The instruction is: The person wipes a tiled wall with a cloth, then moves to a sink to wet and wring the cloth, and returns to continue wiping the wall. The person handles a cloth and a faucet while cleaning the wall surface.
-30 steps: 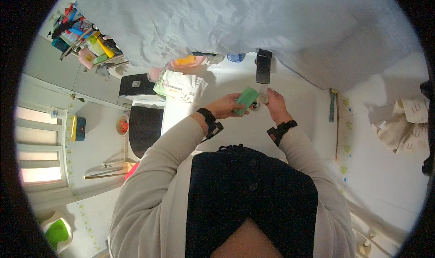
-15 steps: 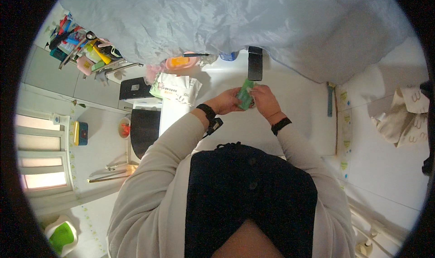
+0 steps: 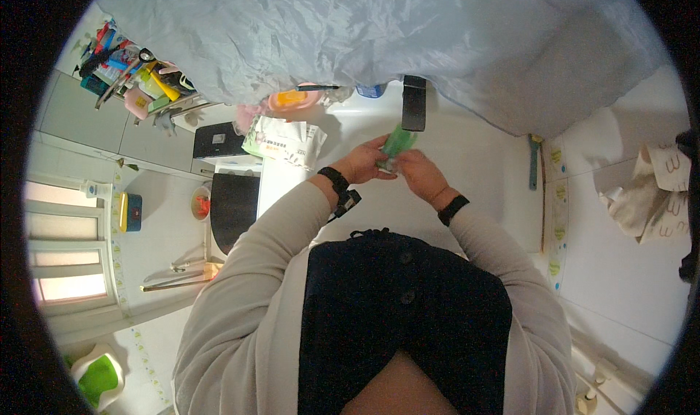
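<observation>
My left hand (image 3: 365, 163) is wrapped round a translucent green object (image 3: 399, 141), long and narrow, tilted with its top to the right; its exact kind is unclear. Curled at the lower end of that object is my right hand (image 3: 424, 176). Its fingertips are smeared, and a pale bit shows by them, too small to name. Both hands are over a white basin (image 3: 485, 189), just below a black flat tap-like bar (image 3: 413, 103).
A white and green soft packet (image 3: 284, 142) lies on the ledge at left. Behind it are a pink dish with something orange (image 3: 294, 99) and a pink mesh puff (image 3: 250, 116). A grey curtain (image 3: 379, 32) hangs across the far side. A blue-grey handled tool (image 3: 534, 163) rests at the right edge.
My right hand has moved down along the green object to its lower end. The object's upper part is now more exposed. My left hand stays about where it was.
</observation>
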Tool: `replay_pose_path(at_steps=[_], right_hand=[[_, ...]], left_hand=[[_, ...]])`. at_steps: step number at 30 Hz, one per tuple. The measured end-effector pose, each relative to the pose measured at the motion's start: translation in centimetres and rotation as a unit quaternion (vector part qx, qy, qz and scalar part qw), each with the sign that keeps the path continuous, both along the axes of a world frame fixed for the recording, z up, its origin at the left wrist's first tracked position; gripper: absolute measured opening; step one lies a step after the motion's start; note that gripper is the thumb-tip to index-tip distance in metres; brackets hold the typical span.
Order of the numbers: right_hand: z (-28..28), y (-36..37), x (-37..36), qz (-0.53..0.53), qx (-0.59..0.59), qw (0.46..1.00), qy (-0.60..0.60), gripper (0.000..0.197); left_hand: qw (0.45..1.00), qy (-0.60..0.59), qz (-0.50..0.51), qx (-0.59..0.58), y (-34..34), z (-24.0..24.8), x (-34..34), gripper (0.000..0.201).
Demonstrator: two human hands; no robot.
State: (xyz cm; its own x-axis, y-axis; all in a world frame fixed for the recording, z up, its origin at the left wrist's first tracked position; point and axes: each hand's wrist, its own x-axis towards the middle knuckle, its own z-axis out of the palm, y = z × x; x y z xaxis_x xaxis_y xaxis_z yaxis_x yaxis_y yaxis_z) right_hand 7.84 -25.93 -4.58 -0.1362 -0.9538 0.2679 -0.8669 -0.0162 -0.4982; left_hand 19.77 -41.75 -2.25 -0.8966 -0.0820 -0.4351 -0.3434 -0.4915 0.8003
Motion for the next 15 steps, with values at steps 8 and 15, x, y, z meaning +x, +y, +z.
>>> replay_pose_path(at_steps=[8,15], right_hand=[[0.8,-3.1,-0.6,-0.158,-0.019,0.986,-0.054,0.020],[-0.3,-2.7,1.5,-0.048,-0.062,0.989,-0.124,0.019]], left_hand=[[0.987,0.017,0.023,0.157,0.0,-1.6,-0.3,0.046],[0.966,-0.066,0.138,0.209,1.4,-2.4,-0.8,0.051]])
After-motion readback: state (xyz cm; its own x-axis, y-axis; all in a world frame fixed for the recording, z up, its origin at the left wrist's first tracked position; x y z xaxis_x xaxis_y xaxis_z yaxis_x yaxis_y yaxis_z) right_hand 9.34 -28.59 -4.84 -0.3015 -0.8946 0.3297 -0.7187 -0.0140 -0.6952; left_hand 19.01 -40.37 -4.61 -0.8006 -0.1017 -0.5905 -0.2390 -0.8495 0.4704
